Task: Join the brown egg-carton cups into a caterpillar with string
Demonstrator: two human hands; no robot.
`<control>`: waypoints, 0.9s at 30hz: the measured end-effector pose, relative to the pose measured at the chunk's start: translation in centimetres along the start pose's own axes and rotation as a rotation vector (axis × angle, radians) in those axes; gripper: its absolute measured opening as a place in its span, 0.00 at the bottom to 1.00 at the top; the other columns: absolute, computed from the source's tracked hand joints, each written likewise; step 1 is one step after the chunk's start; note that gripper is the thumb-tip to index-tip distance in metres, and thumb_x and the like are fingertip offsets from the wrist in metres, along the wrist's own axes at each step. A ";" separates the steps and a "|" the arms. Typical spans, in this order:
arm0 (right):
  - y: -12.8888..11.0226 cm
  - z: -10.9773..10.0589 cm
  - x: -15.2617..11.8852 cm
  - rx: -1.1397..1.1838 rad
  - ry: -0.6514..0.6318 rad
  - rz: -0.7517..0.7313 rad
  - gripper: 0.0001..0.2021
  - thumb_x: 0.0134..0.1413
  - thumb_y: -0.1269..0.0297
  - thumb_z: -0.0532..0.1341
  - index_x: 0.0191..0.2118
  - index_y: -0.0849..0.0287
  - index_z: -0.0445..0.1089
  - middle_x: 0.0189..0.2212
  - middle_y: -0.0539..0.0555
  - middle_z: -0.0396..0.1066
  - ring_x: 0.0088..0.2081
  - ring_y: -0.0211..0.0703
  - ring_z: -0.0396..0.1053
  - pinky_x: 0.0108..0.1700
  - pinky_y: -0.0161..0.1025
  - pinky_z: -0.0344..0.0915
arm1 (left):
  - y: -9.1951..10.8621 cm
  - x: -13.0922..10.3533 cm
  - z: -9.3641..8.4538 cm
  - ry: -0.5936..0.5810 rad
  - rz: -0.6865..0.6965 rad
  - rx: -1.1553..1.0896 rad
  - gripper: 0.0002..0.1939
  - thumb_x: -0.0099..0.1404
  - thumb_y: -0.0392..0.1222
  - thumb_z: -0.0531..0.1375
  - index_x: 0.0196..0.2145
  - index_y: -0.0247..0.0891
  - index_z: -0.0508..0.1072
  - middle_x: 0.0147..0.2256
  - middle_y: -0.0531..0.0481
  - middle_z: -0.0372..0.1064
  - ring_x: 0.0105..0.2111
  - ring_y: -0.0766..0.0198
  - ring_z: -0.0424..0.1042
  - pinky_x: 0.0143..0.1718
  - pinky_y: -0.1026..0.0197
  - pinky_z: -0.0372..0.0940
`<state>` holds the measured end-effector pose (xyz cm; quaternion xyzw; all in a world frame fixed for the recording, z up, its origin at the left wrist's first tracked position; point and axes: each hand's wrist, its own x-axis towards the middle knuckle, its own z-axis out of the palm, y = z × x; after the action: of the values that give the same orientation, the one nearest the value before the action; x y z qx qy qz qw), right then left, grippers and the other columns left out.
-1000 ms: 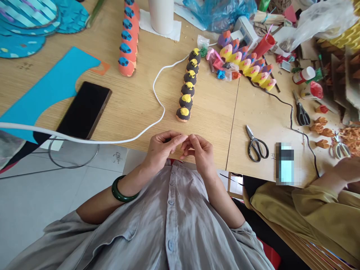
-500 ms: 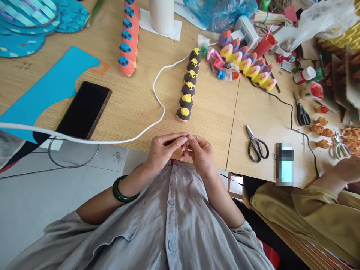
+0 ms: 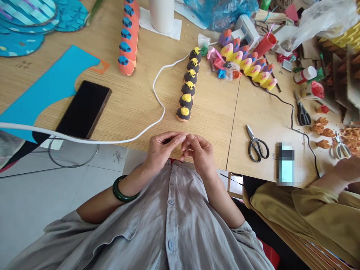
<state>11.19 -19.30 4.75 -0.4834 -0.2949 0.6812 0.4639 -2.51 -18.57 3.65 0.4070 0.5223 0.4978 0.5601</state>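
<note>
My left hand [image 3: 161, 152] and my right hand [image 3: 200, 153] meet at their fingertips, over the table's front edge. Both are closed in a pinch. A bit of something dark shows inside the curled left fingers; its kind cannot be made out, and whatever lies between the fingertips is too small or hidden. Just beyond the hands lies a strip of egg-carton cups [image 3: 188, 89], painted black with yellow patches on top. A white cable [image 3: 157, 98] curves past its left side.
To the left are a dark phone [image 3: 84, 108], a blue cut sheet [image 3: 53, 80] and an orange painted strip [image 3: 128, 41]. Scissors [image 3: 256, 144] lie to the right, near a co-worker's hand [image 3: 344, 172]. A white roll [image 3: 161, 17] and yellow-pink strip [image 3: 247, 65] stand farther back.
My left hand has shifted very slightly left, and the fingertips have drawn a little apart. Things on the table stay put.
</note>
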 end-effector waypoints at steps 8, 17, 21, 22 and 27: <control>0.0 0.1 0.0 0.004 0.002 -0.011 0.19 0.51 0.45 0.72 0.30 0.57 0.73 0.23 0.46 0.71 0.21 0.31 0.65 0.22 0.31 0.73 | -0.1 0.1 -0.2 -0.010 -0.020 -0.008 0.11 0.60 0.49 0.72 0.37 0.41 0.87 0.27 0.50 0.77 0.25 0.66 0.69 0.26 0.64 0.62; 0.2 -0.1 0.1 0.004 0.024 -0.020 0.20 0.50 0.44 0.72 0.29 0.57 0.74 0.21 0.46 0.71 0.19 0.31 0.66 0.21 0.31 0.72 | -0.1 -0.1 -0.1 -0.065 -0.067 -0.063 0.15 0.56 0.50 0.73 0.39 0.41 0.88 0.21 0.54 0.68 0.20 0.71 0.58 0.22 0.64 0.56; 0.2 -0.1 0.1 -0.015 0.001 0.007 0.21 0.53 0.42 0.70 0.29 0.58 0.74 0.22 0.47 0.73 0.20 0.32 0.65 0.22 0.32 0.73 | 0.0 -0.1 -0.1 -0.020 -0.021 0.007 0.12 0.58 0.49 0.72 0.35 0.40 0.87 0.27 0.50 0.77 0.24 0.68 0.65 0.26 0.63 0.61; 0.3 -0.1 0.1 -0.015 -0.004 0.014 0.22 0.54 0.42 0.69 0.29 0.58 0.73 0.22 0.48 0.73 0.20 0.32 0.65 0.22 0.32 0.73 | 0.0 -0.1 -0.1 -0.007 -0.017 0.015 0.12 0.57 0.50 0.72 0.34 0.39 0.87 0.27 0.50 0.76 0.24 0.68 0.65 0.26 0.63 0.62; 0.3 -0.1 0.0 0.003 -0.030 0.027 0.22 0.56 0.41 0.67 0.29 0.58 0.73 0.23 0.48 0.73 0.21 0.33 0.67 0.23 0.32 0.74 | -0.1 0.0 0.0 0.054 -0.030 -0.023 0.14 0.54 0.51 0.74 0.29 0.37 0.83 0.20 0.55 0.66 0.22 0.70 0.62 0.25 0.65 0.60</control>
<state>11.20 -19.39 4.45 -0.4766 -0.2943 0.6948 0.4510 -2.45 -18.63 3.52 0.3791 0.5376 0.5060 0.5579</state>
